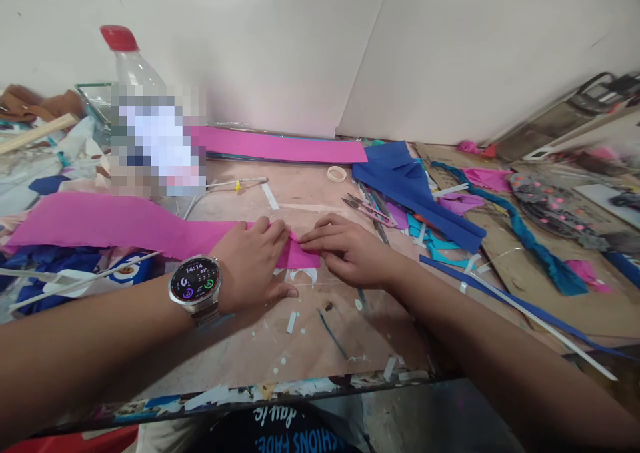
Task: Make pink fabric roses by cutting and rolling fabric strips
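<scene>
A long strip of pink fabric (160, 229) runs across the table from the left to in front of me. My left hand (253, 259), with a watch on its wrist, lies over the strip near its right end, pressing it down with the thumb spread away below. At that end, my right hand (350, 247) has its fingers pressed together on a small raised fold of the same strip. The fingertips of both hands are close together there. Part of the strip is hidden under my left hand.
Behind are another pink strip (285, 147), a tape roll (337, 174) and a red-capped bottle (137, 63). Thread snips (367, 209) and blue fabric (415, 193) lie right. A phone-like screen (157, 139) is blurred. Scraps cover the left side; cardboard (520, 273) lies right.
</scene>
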Demonstrator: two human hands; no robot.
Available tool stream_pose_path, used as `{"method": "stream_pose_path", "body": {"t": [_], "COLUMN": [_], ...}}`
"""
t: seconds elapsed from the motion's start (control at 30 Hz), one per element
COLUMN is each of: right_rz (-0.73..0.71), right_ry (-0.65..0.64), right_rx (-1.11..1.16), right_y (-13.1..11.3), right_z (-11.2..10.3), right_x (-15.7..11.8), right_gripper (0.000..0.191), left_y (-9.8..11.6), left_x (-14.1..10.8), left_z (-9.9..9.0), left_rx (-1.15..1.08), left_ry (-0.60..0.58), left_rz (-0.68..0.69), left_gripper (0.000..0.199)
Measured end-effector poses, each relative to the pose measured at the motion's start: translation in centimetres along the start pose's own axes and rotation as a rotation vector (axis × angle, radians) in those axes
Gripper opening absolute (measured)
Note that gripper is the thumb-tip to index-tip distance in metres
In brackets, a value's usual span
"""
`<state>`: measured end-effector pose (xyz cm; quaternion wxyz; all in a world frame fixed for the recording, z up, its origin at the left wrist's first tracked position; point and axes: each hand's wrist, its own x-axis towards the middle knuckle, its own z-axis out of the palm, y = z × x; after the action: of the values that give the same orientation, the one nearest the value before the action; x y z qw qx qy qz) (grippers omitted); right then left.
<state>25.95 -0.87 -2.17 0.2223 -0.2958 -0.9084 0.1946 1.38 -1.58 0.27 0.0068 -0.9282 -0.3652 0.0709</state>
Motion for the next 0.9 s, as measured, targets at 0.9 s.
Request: {"method": "stream_pose_path", "body": {"t": [0.9], "right_rz": [-0.035], "right_ry": [0.006], "right_rx": [-0.042], "right_y": [0.5], "right_z": [0.3], "right_x": [-0.1], "right_gripper": [0.049], "left_y": [-0.3], "left_x": [-1.8], "left_z": [1.6], "left_rx": [-0.104], "left_ry": [0.019], "left_rz": [-0.059], "left_gripper": [0.098]}}
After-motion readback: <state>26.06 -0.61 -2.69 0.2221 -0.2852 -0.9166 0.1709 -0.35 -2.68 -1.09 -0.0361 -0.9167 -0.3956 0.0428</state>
